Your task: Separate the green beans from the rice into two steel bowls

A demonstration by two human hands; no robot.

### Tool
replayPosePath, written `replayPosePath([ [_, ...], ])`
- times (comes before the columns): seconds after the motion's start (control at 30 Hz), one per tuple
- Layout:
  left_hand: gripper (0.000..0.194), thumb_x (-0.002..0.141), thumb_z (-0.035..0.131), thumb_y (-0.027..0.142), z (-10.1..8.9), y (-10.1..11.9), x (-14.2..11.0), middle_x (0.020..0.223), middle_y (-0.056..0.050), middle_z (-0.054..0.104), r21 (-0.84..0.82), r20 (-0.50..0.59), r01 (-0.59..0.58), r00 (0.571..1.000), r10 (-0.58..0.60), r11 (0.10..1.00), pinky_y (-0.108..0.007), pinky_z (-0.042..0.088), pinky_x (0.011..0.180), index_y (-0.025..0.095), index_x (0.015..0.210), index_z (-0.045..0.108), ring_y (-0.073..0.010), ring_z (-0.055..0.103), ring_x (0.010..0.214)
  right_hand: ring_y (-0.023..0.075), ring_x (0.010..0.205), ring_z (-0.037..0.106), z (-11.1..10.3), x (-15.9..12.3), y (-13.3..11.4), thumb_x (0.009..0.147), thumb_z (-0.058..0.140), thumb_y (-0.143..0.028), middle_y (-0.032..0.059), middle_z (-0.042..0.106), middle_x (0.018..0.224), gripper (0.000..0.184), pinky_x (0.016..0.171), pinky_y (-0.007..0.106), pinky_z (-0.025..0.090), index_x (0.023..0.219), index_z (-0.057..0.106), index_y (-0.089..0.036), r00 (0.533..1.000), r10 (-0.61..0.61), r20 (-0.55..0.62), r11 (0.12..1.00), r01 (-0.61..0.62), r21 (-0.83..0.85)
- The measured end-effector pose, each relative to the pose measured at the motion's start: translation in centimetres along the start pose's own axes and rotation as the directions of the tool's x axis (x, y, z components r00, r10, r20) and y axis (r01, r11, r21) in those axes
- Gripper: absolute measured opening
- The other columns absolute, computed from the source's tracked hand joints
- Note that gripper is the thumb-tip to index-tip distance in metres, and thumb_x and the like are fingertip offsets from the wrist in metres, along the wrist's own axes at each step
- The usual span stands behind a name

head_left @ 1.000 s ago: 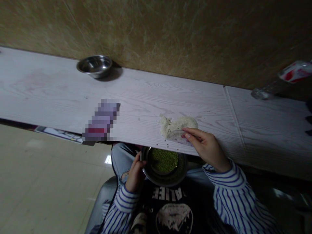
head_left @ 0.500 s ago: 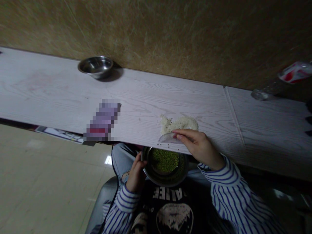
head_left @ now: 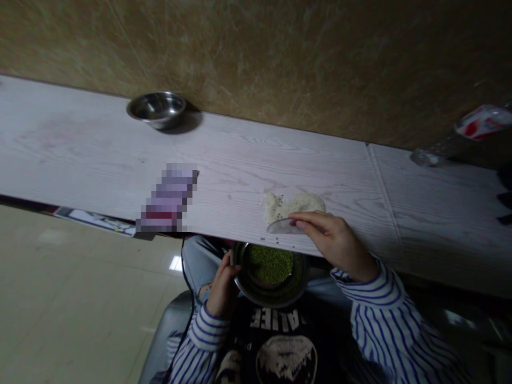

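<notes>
My left hand is closed on the rim of a steel bowl holding green beans, kept below the table's front edge over my lap. My right hand pinches a small clear plastic scraper that rests on the pale wooden table near its front edge. A pile of white rice with a few dark beans in it lies just behind the scraper. A few loose beans dot the table beside the scraper.
An empty steel bowl stands at the back left by the wall. A blurred-out flat object lies left of the rice. A clear bottle with a red label lies at the far right. Tiled floor shows to the left.
My right hand has drawn the scraper a little toward the table's front edge and to the left, then eased back right. The left hand and the bean bowl have stayed put.
</notes>
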State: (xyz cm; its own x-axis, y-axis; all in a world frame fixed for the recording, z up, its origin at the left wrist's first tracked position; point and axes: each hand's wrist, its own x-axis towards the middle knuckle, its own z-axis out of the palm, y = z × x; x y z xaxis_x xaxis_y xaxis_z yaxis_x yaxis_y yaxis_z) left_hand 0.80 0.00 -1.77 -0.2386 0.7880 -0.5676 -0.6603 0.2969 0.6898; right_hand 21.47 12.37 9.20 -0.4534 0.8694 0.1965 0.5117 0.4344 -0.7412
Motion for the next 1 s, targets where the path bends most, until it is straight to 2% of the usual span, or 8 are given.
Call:
replayPosePath([
  [0.27,0.045,0.064,0.072,0.033,-0.4,-0.4,0.4,0.101,-0.006,0.073,0.020,0.018,-0.013,1.000,0.013,1.000,-0.040,0.050,0.087,0.023,0.108,0.074,-0.0306,0.064,0.103,0.0246,0.096,0.079,-3.1,-2.3,1.1,0.092,0.061,-0.024,0.0044,0.084,0.100,0.025,0.090,0.038,0.064,0.105,0.082,-0.025,0.969,0.188,-0.161,0.977,-0.201,-0.068],
  [0.43,0.046,0.066,0.072,0.030,-0.6,-0.7,0.5,0.104,-0.005,0.075,0.004,0.037,0.011,0.999,-0.011,1.000,-0.039,0.051,0.086,0.024,0.111,0.074,-0.0281,0.065,0.101,0.0247,0.095,0.080,-2.8,-2.5,1.4,0.092,0.060,-0.024,0.0047,0.084,0.100,0.025,0.089,0.039,0.064,0.105,0.082,-0.024,0.966,0.211,-0.151,0.973,-0.222,-0.062],
  [0.63,0.044,0.068,0.073,0.032,-0.7,-0.7,0.4,0.116,-0.007,0.075,0.008,0.036,-0.013,0.999,0.012,1.000,-0.042,0.050,0.096,0.025,0.111,0.075,-0.0310,0.064,0.116,0.0239,0.091,0.080,-2.4,-2.2,1.4,0.092,0.060,-0.025,0.0049,0.084,0.097,0.025,0.086,0.039,0.065,0.105,0.082,-0.024,0.969,0.210,-0.128,0.976,-0.215,-0.032],
  [1.0,0.046,0.063,0.074,0.032,-0.4,-0.9,0.6,0.106,-0.006,0.076,0.008,0.019,0.009,1.000,-0.009,1.000,-0.041,0.052,0.087,0.025,0.108,0.075,-0.0296,0.067,0.103,0.0244,0.092,0.080,-2.4,-2.6,1.2,0.091,0.061,-0.026,0.0062,0.084,0.097,0.025,0.088,0.038,0.064,0.103,0.083,-0.022,0.968,0.234,-0.086,0.972,-0.235,0.002],
])
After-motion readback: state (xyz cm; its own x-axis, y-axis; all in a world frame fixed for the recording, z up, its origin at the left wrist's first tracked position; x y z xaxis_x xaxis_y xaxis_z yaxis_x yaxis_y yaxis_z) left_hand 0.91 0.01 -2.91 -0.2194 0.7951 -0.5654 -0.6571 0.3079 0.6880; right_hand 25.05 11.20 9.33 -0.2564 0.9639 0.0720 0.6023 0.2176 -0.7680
